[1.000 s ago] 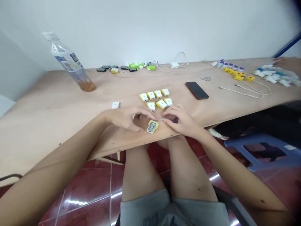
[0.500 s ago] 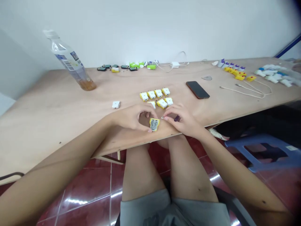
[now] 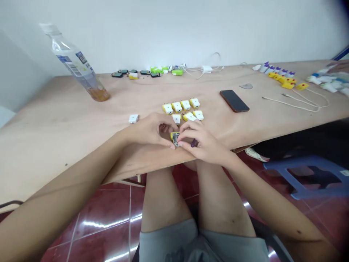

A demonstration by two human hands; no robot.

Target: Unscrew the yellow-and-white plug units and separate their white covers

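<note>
Open yellow-and-grey plastic casing (image 3: 175, 137) at the near edge of a smooth tan tabletop (image 3: 81, 127)
The left hand (image 3: 151, 130) grasps the hollow casing between curved thumb and forefinger; the right hand (image 3: 207, 145) clasps a dark purple piece (image 3: 194, 143) in bent fingers, its fingertips pinched over the cavity, any tiny part there hidden; boxy white-and-yellow units (image 3: 185, 105) sit in rows just beyond

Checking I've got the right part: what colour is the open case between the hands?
The open case: yellow edge, grey inside; best in the head view.
</note>
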